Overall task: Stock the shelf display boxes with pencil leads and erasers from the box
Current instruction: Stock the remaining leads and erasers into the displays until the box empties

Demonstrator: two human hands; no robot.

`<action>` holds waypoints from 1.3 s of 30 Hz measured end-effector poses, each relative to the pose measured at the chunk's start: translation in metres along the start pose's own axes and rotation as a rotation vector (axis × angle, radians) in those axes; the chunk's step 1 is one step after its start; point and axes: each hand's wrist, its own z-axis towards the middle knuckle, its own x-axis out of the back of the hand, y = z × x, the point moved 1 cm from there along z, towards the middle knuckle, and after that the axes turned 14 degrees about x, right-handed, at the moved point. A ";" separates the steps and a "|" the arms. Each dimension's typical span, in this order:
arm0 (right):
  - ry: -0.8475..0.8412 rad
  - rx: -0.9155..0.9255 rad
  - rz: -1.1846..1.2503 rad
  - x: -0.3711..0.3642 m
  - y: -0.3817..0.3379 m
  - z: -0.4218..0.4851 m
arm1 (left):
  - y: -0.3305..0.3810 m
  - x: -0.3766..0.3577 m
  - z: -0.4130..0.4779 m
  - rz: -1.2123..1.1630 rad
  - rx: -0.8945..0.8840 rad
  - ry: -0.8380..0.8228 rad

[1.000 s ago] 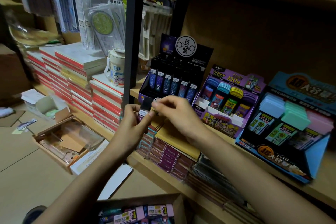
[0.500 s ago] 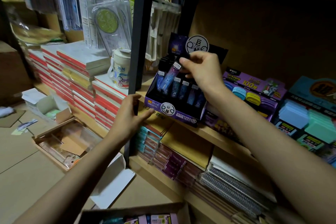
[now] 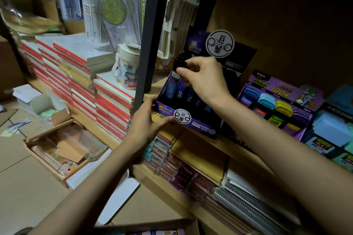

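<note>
Centre frame | your right hand (image 3: 202, 80) grip pinches a black-capped lead tube (image 3: 180, 64) at the purple display box (image 3: 200, 126) back | your left hand (image 3: 147, 120) grip clasps its lower-left corner

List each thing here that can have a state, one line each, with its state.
Display box, on the shelf, open-topped, partly stocked.
Lead case, pinched at its black cap by the right hand.
Left hand, grips the display box's front left corner.
Cardboard box, open.
White carton, open, flaps up.
</note>
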 end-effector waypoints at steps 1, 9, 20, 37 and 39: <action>0.010 -0.019 0.005 -0.003 0.003 0.001 | -0.001 0.003 0.001 0.004 0.006 -0.010; -0.126 -0.149 -0.187 -0.012 0.007 0.013 | 0.007 0.019 -0.008 0.120 0.012 -0.109; -0.490 0.027 -0.181 0.021 -0.024 -0.112 | -0.021 0.051 -0.082 0.401 0.217 -0.297; -0.954 -0.654 0.035 -0.104 0.101 -0.449 | -0.265 -0.080 -0.305 0.566 0.689 -0.369; -0.928 -0.690 0.039 -0.113 0.112 -0.465 | -0.280 -0.085 -0.306 0.623 0.629 -0.352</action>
